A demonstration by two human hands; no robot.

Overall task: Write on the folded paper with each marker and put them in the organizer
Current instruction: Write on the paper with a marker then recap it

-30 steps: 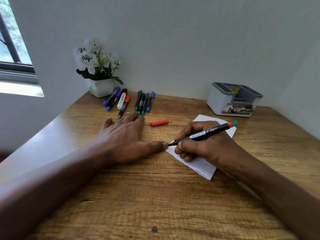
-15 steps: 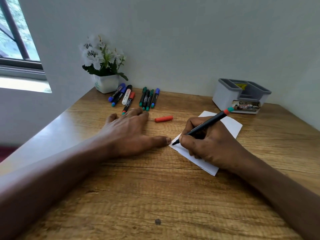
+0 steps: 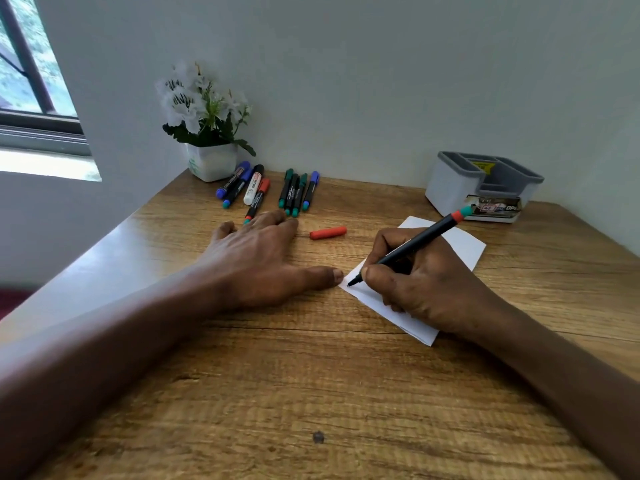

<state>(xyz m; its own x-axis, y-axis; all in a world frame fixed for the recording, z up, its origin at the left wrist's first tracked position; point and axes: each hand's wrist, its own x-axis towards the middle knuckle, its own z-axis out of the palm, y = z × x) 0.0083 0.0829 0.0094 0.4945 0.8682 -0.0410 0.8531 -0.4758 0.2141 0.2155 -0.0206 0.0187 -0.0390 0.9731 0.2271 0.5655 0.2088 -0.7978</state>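
Observation:
A white folded paper (image 3: 464, 242) lies on the wooden desk (image 3: 311, 393). My right hand (image 3: 422, 282) rests on it and grips a black marker (image 3: 420, 239) with a red and green rear end, its tip touching the paper's left corner. The marker's red cap (image 3: 328, 232) lies loose on the desk just left of the paper. My left hand (image 3: 256, 261) lies flat on the desk, thumb tip at the paper's left corner. Several capped markers (image 3: 273, 192) lie in a row at the back. The grey and white organizer (image 3: 485, 185) stands at the back right.
A white pot of white flowers (image 3: 207, 133) stands in the back left corner by the wall, just behind the row of markers. A window (image 3: 31, 98) is at the far left. Walls close the desk at the back and on the right.
My right hand has raised the marker's rear end to a steeper angle while the tip stays at the paper's left corner. My left hand has stayed flat. The view has shifted slightly.

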